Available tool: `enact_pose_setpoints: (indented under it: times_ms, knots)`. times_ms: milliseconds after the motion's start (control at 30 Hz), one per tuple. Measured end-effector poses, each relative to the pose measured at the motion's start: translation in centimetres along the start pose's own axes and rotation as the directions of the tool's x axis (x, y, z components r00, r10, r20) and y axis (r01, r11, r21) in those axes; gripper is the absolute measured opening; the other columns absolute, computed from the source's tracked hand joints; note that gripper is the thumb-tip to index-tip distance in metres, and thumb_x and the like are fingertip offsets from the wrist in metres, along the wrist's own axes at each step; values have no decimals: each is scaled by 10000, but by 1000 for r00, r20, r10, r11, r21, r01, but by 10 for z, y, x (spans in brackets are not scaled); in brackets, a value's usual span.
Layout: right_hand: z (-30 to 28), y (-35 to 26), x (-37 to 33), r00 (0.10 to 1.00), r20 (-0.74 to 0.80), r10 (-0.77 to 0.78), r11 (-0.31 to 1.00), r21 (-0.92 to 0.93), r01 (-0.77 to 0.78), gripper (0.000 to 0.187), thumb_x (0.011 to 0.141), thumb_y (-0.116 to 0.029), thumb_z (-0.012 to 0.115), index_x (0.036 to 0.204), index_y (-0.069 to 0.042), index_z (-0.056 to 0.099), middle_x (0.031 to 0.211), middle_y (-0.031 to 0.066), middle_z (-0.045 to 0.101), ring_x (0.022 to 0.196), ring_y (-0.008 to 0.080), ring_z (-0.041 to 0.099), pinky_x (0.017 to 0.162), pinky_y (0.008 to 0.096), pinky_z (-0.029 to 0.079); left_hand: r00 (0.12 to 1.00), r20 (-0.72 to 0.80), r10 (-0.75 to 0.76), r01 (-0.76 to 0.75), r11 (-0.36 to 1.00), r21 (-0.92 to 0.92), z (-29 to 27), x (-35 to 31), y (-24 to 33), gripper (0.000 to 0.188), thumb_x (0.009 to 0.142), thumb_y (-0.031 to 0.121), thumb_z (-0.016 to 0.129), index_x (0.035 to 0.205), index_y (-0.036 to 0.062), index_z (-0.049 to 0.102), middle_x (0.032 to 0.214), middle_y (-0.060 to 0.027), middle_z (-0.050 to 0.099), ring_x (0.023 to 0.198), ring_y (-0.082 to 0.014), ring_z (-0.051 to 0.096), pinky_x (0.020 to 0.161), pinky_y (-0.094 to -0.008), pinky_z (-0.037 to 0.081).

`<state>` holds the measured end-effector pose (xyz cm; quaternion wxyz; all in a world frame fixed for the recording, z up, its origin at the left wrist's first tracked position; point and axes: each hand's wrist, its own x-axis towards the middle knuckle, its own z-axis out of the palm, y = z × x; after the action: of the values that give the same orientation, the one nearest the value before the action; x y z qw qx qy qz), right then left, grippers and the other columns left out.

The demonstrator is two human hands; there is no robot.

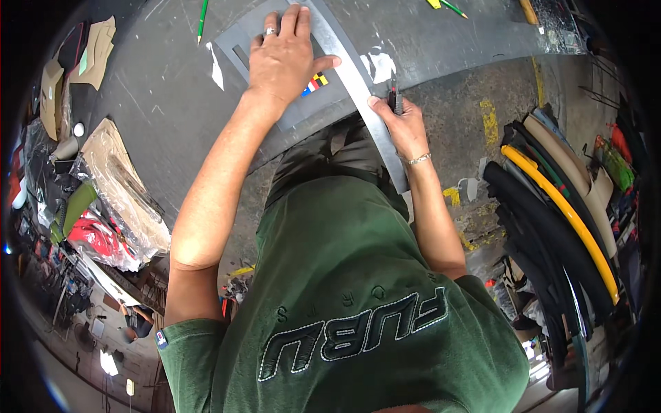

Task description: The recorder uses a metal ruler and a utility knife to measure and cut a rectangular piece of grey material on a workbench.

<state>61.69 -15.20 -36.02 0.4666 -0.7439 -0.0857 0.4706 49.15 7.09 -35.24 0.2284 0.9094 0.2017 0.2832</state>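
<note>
A grey flat sheet [289, 118] with a small multicoloured printed patch [315, 85] and a dark slot lies at the table's near edge. Across its right side runs a long metal ruler [355, 86], whose near end sticks out past the edge. My left hand [279, 63] lies flat on the sheet, fingers stretched out, its thumb reaching onto the ruler. Further right, my right hand [405, 129] is closed round a dark utility knife [395, 102], with the thumb against the ruler. Whether its blade is out, I cannot tell.
The dark worktable [175, 103] carries a green pencil [202, 20], another green pencil [453, 8] and torn white patches. Bagged material and brown pattern pieces [113, 155] crowd the left. Fabric rolls, one yellow [561, 213], stand at the right. Another person [138, 323] is far off, lower left.
</note>
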Motion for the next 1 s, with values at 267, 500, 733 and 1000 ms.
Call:
enact_pose_setpoints:
  times_ms: [267, 500, 733, 1000]
  knots:
    - [-5, 7, 2, 1000, 5, 2, 1000, -24, -2, 245, 894, -274, 826, 875, -44, 742, 804, -40, 665, 749, 60, 542, 698, 242, 440, 769, 447, -457, 191, 832, 521, -25, 31, 44, 1024, 812, 504, 778, 1565, -14, 315, 1601, -170, 377, 1482, -417, 349, 1114, -610, 425]
    - [-4, 14, 9, 999, 28, 18, 998, 52, -20, 231, 894, -235, 817, 938, -16, 757, 843, -19, 689, 763, 72, 577, 711, 251, 467, 899, 291, -327, 118, 822, 558, -5, 3, 16, 1052, 788, 731, 675, 1557, 72, 394, 1598, -57, 392, 1493, -315, 340, 1070, -664, 423]
    - [-6, 15, 13, 998, 66, 4, 995, 101, -11, 225, 889, -226, 806, 934, -12, 756, 835, -17, 688, 732, 78, 578, 680, 256, 469, 873, 335, -355, 102, 803, 587, -9, 10, 18, 1053, 812, 782, 599, 1579, 99, 371, 1636, -52, 362, 1520, -304, 310, 1085, -668, 397]
    - [-4, 25, 23, 994, 77, -80, 987, 147, 68, 226, 873, -244, 815, 906, -28, 756, 741, -42, 653, 643, 53, 528, 575, 249, 424, 827, 391, -404, 90, 782, 617, -13, 19, 21, 1087, 794, 748, 662, 1599, 103, 320, 1657, -76, 330, 1523, -340, 316, 1139, -642, 375]
